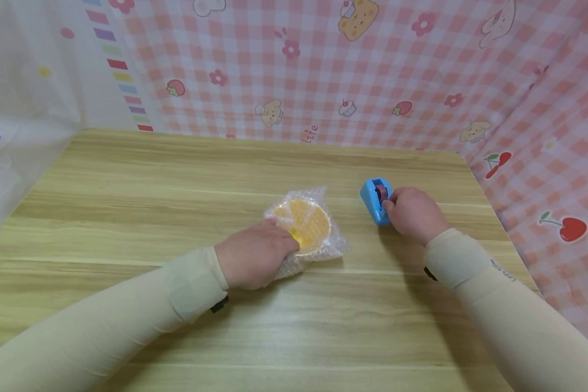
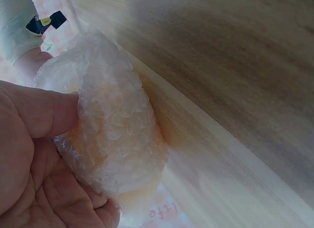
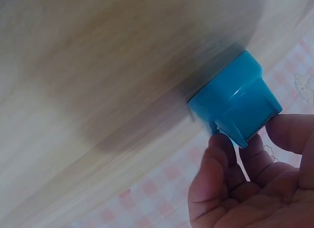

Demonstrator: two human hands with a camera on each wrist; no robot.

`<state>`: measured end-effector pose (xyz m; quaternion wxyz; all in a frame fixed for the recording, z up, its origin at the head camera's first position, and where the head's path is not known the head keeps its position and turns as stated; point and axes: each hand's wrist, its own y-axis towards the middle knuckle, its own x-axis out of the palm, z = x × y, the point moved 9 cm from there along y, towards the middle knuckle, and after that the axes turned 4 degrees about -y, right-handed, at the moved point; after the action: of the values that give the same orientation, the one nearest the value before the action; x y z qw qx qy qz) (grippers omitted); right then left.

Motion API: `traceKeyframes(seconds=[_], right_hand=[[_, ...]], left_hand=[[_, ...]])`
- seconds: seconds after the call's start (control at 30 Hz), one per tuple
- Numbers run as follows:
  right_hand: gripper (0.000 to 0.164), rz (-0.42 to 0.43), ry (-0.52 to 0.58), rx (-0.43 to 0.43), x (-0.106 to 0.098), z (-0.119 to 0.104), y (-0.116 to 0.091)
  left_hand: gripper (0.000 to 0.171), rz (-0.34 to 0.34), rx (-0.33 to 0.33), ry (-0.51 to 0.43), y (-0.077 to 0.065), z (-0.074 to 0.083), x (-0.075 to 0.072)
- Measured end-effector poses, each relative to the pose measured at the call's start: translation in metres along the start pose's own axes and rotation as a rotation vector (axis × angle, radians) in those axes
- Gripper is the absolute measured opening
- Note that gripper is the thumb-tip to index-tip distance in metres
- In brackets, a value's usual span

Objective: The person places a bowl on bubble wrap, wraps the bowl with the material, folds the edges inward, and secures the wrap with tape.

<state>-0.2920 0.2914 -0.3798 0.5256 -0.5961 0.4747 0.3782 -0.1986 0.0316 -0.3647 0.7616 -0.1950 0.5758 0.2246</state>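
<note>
Over my feed I count two hands, one left hand point(image 1: 257, 255) and one right hand point(image 1: 417, 213), in two sleeves point(image 1: 93, 324). I also get one tape dispenser point(image 1: 371, 202), one tape roll point(image 1: 381, 191), one bubble-wrap packet point(image 1: 334, 248) and one table point(image 1: 176, 169).

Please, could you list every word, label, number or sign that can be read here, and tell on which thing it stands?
"Life": red letters on the pink checked cloth at the back.
Dark print on the right sleeve: too small to read.
Dark patch, upper left in the left wrist view: too blurred to read.
Tape dispenser and bubble wrap: no readable text.
</note>
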Motion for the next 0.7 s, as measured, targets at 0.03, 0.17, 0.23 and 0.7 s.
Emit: traceKeyframes(seconds=[0.03, 0.17, 0.23, 0.7], right_hand=[[0.044, -0.002, 0.001, 0.002, -0.0001, -0.0001, 0.0], [0.045, -0.004, 0.009, 0.012, -0.0001, -0.0005, -0.0006], [0.045, -0.002, 0.013, 0.013, -0.0004, -0.0005, -0.0009], [0.045, -0.001, 0.048, 0.03, 0.0018, 0.0016, -0.0002]], left_hand=[[0.019, 0.001, 0.0, 0.0, 0.0001, -0.0001, 0.0001], [0.021, -0.003, -0.003, -0.001, 0.0009, -0.0003, 0.0006], [0.022, -0.005, -0.005, -0.003, 0.0012, -0.0005, 0.0007], [0.023, -0.022, -0.014, -0.008, 0.0016, -0.0005, 0.0019]])
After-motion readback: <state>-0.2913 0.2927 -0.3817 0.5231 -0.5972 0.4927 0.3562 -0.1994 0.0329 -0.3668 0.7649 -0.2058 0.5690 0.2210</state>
